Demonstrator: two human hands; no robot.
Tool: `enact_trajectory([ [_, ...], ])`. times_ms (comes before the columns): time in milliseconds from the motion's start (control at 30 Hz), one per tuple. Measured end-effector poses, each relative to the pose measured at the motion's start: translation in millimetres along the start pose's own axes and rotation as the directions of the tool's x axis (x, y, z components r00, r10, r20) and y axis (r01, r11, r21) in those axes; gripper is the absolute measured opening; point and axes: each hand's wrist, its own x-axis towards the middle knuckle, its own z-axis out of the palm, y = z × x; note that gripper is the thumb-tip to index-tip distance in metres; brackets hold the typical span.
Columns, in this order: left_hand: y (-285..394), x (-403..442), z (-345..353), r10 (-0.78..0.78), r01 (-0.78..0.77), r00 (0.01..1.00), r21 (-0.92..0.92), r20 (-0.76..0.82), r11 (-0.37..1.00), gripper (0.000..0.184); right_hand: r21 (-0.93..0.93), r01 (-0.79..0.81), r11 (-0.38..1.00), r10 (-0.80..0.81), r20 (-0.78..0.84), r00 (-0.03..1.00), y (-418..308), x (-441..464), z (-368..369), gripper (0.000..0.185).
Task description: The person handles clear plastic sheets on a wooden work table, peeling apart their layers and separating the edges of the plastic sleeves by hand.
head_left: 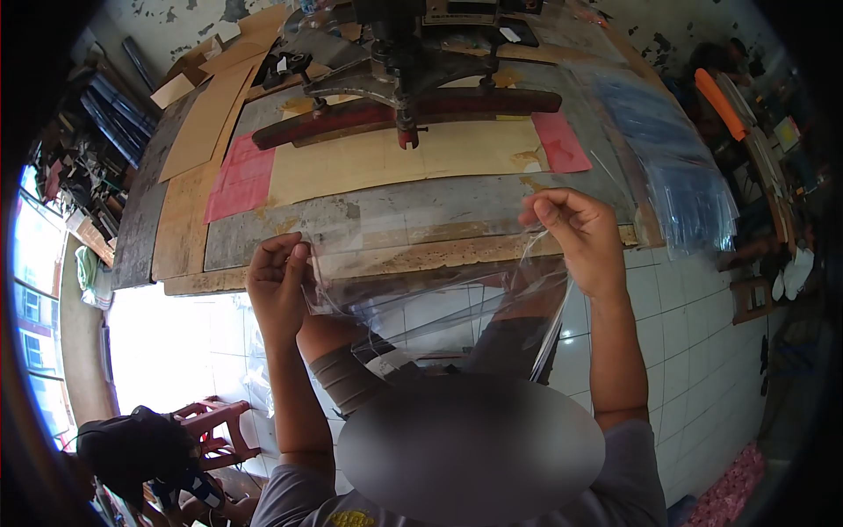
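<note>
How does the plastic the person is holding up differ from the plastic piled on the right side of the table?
The clear plastic sheet hangs between the left hand and right hand; the plastic pile lies along the right of the table.
The sheet looks nearly colorless, while the pile looks bluish.
The sheet sags in loose folds; the pile lies flatter, in layers.
Both look shiny.

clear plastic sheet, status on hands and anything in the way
Left hand, right hand: pinching clear plastic sheet. Sheet spread at bench's near edge. Red bar beyond, not touching.
</note>
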Motion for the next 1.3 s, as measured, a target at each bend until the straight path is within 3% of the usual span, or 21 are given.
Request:
enact_trajectory([
  [367,-8,60,18,-0.07,0.02,0.959,0.181,0.274,0.983,0.023,-0.09,-0.021,0.996,0.01,-0.123,0.992,46,33,-13,0.02],
  [933,-10,50,17,-0.033,-0.015,0.974,0.209,0.225,0.978,0.025,-0.12,0.023,0.992,-0.047,-0.195,0.98,68,36,-7,0.021],
  [1133,-3,49,17,-0.125,0.073,0.964,0.221,0.234,0.973,0.028,-0.122,0.019,0.992,-0.042,-0.187,0.981,64,34,-8,0.022],
  [1300,-4,50,16,-0.107,0.052,0.966,0.228,0.237,0.972,0.028,-0.115,0.032,0.993,-0.054,-0.194,0.98,67,34,-8,0.022],
])
